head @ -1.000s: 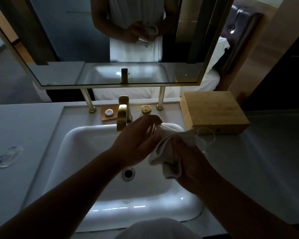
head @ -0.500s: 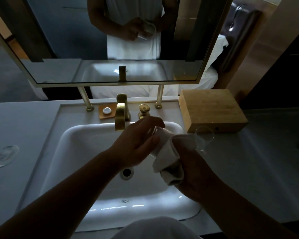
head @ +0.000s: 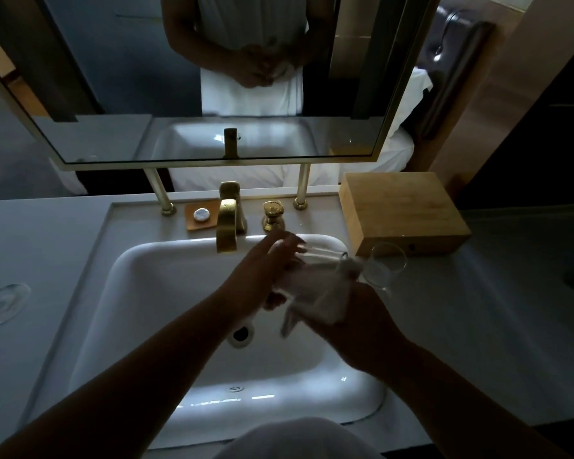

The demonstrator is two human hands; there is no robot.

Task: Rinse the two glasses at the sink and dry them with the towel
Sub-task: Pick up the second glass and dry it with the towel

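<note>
Over the white sink (head: 140, 293), my left hand (head: 259, 279) grips a clear glass (head: 322, 255) that lies on its side, mouth toward the right. A white towel (head: 322, 294) is bunched in my right hand (head: 365, 323) and pressed against that glass from below and from the right. The towel hides most of the glass. A second clear glass (head: 386, 265) stands on the counter just right of the sink, in front of the wooden box, apart from both hands.
A gold faucet (head: 227, 226) and its handle (head: 273, 213) stand behind the basin. A wooden box (head: 401, 207) sits at the back right. A small tray (head: 199, 215) lies left of the faucet, and a clear dish (head: 0, 304) on the left counter. A mirror (head: 212, 77) hangs above.
Both hands stay together over the sink. The towel has shifted around the held glass, with a loose corner now hanging lower. The standing glass has not moved.
</note>
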